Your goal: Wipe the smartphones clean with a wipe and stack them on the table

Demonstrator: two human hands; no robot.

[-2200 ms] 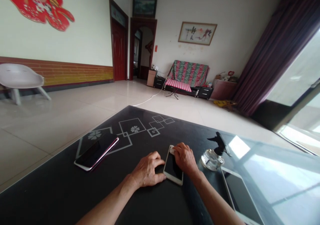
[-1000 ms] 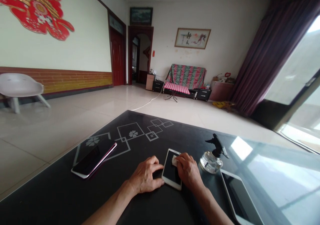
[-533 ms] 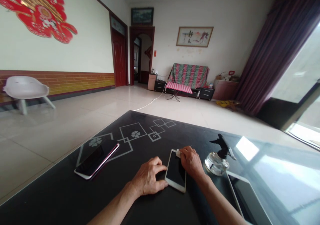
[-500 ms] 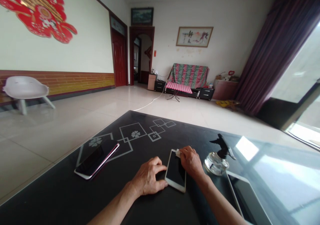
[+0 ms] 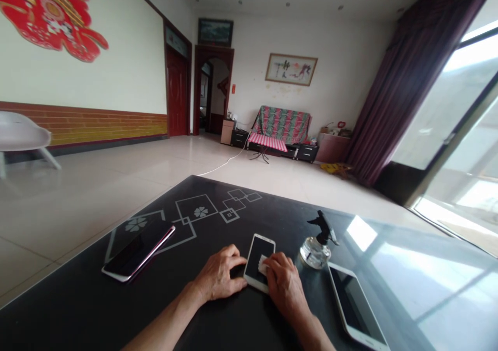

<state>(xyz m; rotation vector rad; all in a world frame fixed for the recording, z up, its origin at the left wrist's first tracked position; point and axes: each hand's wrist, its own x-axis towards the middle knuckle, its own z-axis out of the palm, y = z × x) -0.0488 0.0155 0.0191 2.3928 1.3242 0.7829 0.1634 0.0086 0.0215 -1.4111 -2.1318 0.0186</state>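
Note:
A white smartphone with a dark screen lies face up on the black table. Along its left edge rest the thumb and index finger of my left hand, holding the phone in place. My right hand has its fingers closed on a small white tissue, which is pressed against the screen. That hand covers the phone's lower right part. To the right of it stands a clear spray bottle with a black trigger head.
A larger white tablet lies at the right, beyond my right forearm. On the left is another dark device with a pink-edged case. Past the table are a white chair, a small checked table and a window with purple curtains.
My right hand has slid the tissue from the phone's top edge down to the middle of the screen. My left hand stays at the phone's edge. The whole view has shifted slightly.

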